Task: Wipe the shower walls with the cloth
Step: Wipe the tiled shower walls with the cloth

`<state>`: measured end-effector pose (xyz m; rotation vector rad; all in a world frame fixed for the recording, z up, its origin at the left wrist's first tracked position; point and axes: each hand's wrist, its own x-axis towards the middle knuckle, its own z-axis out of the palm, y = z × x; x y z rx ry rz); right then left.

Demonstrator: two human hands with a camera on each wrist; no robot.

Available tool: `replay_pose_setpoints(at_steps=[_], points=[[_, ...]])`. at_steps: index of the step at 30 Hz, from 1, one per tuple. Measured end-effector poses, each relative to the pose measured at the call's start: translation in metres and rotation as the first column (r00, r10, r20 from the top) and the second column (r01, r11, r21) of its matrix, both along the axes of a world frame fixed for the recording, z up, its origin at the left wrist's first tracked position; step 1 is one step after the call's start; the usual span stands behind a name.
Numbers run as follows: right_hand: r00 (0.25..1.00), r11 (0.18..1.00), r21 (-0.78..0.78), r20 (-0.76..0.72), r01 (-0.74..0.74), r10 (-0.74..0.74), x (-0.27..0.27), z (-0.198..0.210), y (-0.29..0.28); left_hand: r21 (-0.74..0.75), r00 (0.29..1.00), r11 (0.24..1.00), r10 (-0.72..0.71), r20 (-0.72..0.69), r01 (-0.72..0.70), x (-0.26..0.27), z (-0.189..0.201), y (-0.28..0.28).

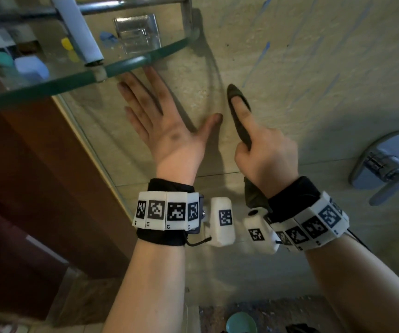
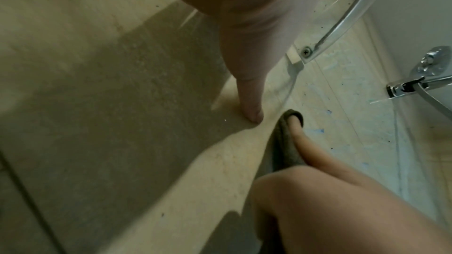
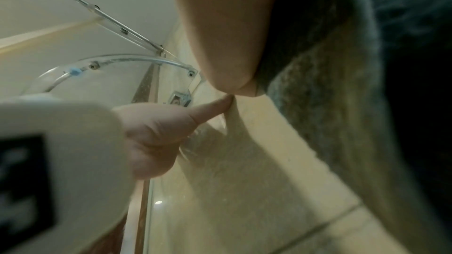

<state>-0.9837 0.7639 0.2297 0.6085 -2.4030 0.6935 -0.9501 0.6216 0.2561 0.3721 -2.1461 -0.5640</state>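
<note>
The left hand (image 1: 167, 121) lies flat and spread on the beige shower wall (image 1: 314, 75), just below the glass corner shelf (image 1: 126, 64), fingers straight, holding nothing. Just to its right, the right hand (image 1: 263, 152) grips the dark cloth (image 1: 238, 111): the forefinger lies along the folded cloth and pins it to the tile, while the other fingers curl round the loose tail that hangs below the wrist.

Blue streaks (image 1: 264, 50) remain on the wall up and to the right of the cloth, so the wiping looks unfinished. To do it well, the cloth would best be opened out wider under the whole palm, pressed firmly, and drawn in overlapping passes toward those streaks, with the left hand as a brace.

On the shelf stand a clear square dish (image 1: 137, 32), apparently empty, and a pale tube (image 1: 78, 30); through the glass show blurred blue, yellow and teal items, too unclear to name.
</note>
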Motion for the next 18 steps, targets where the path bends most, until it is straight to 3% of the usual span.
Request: replay_pose_setpoints(at_steps=[6, 12, 18], points=[[0.998, 0.99, -0.139, -0.065, 0.01, -0.019, -0.004, -0.015, 0.002, -0.004, 1.0, 1.0, -0.009, -0.01, 0.009, -0.002, -0.001, 0.0], [0.991, 0.987, -0.118, -0.088, -0.111, 0.101, 0.005, -0.024, -0.01, -0.014, 1.0, 1.0, -0.006, 0.003, 0.006, -0.002, -0.002, -0.001], [0.997, 0.998, -0.065, -0.071, -0.011, 0.006, -0.004, 0.003, -0.007, -0.018, 1.0, 1.0, -0.009, 0.01, 0.009, -0.002, -0.002, -0.003]])
